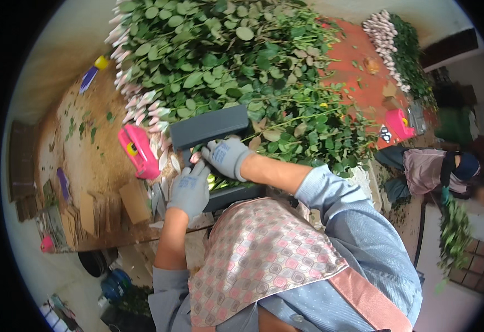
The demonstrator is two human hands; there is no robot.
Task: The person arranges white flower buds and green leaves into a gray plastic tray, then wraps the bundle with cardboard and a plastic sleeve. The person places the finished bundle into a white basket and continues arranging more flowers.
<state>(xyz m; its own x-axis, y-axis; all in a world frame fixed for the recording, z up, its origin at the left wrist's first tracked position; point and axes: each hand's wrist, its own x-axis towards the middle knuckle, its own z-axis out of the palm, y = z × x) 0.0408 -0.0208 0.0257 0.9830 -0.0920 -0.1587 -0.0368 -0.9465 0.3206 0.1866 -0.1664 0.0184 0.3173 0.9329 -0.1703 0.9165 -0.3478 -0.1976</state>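
Both hands wear grey gloves and meet over a dark grey trough (pixel 235 195) with two raised sides, the far one a dark block (pixel 210 128). My left hand (pixel 190 189) reaches up from the lower left, its fingertips closed at a pale pink rose (pixel 195 157). From the right, my right hand (pixel 228 157) bends its fingers down onto the same rose. Green leaves or stems (pixel 213 181) show between the hands inside the trough. The gloves cover much of the rose, and its stem is hidden.
Beyond the trough lies a large heap of leafy rose stems (pixel 220 66), wrapped pale heads to the left. Left of my hands are a pink tape dispenser (pixel 140 152) and cardboard pieces (pixel 104 212). Another pink dispenser (pixel 399 124) and a person (pixel 427 170) with stems are at right.
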